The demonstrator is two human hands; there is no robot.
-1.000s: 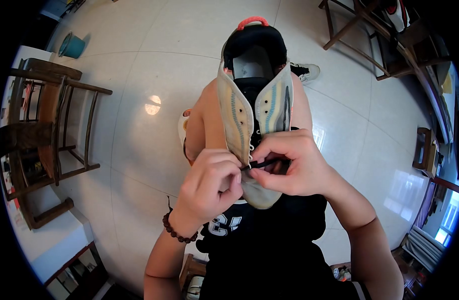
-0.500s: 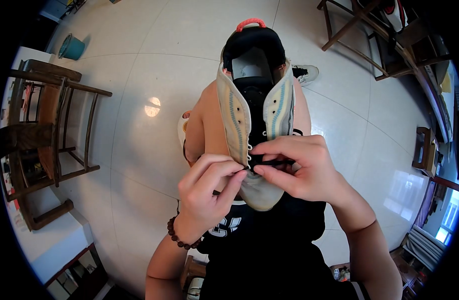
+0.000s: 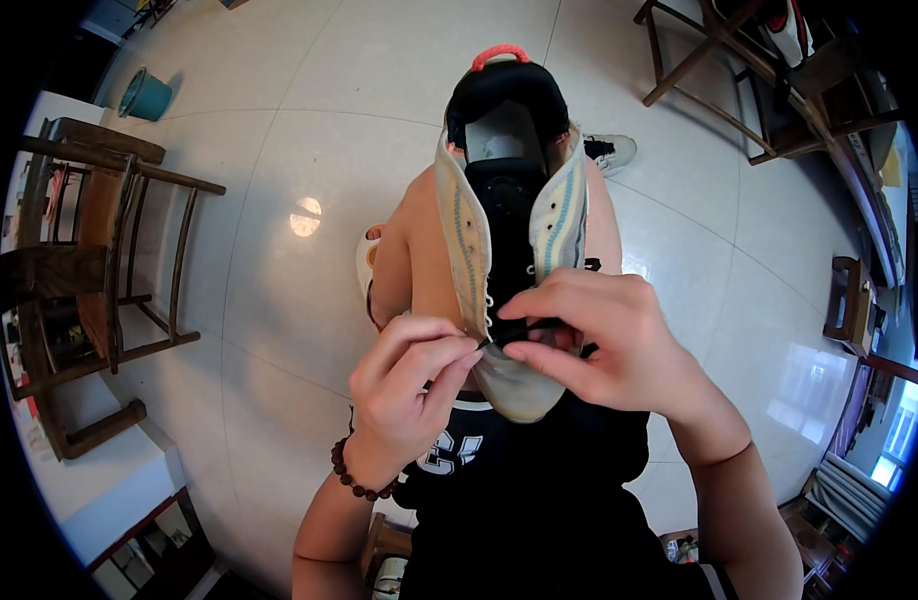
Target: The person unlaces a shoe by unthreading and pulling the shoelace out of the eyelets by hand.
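Note:
A pale shoe [image 3: 524,385] with a black tongue and blue zigzag stitching lies on my lap, toe toward me. White lace loops line the lower inner edge of its left flap [image 3: 461,220]. At the lowest loop, my left hand [image 3: 404,385] is closed in a pinch on what looks like a black shoelace, mostly hidden by the fingertips. My right hand [image 3: 604,335] is over the right flap and tongue, thumb and forefinger apart with a dark gap between them. Its other fingers curl behind, partly hidden. The upper eyelets have no lace through them.
Wooden chairs [image 3: 109,230] stand at the left, and more wooden furniture [image 3: 709,60] at the upper right. A teal bucket [image 3: 145,95] is on the tiled floor [image 3: 309,150]. Another shoe [image 3: 614,150] shows beyond my knee.
My left hand has shifted slightly left and down, its pinch moving away from the tongue. My right thumb and forefinger are a little wider apart. The shoe has tilted slightly.

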